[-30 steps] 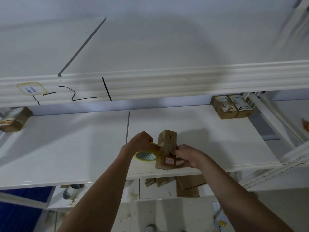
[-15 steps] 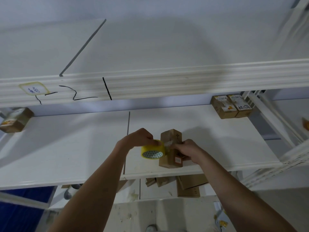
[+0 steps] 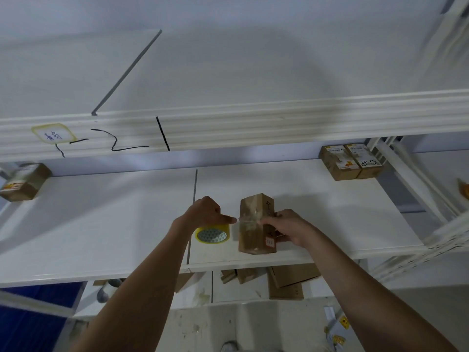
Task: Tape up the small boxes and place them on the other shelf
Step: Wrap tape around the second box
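Observation:
A small brown cardboard box (image 3: 256, 237) stands upright near the front edge of the white middle shelf (image 3: 317, 214). My right hand (image 3: 284, 224) holds the box from its right side, fingers pressing a strip of clear tape against it. My left hand (image 3: 206, 212) grips a yellow tape roll (image 3: 212, 233) just left of the box. A short length of clear tape stretches from the roll to the box. Part of the roll is hidden under my left hand.
Two taped boxes (image 3: 351, 161) sit at the back right of the same shelf, another box (image 3: 24, 181) at its far left. Flattened cardboard (image 3: 286, 278) lies on the shelf below. A white upper shelf beam (image 3: 228, 125) with black marks runs overhead.
My left hand pulled the tape roll leftward away from the box, drawing out tape. The box turned slightly and my right hand moved up its side onto the tape.

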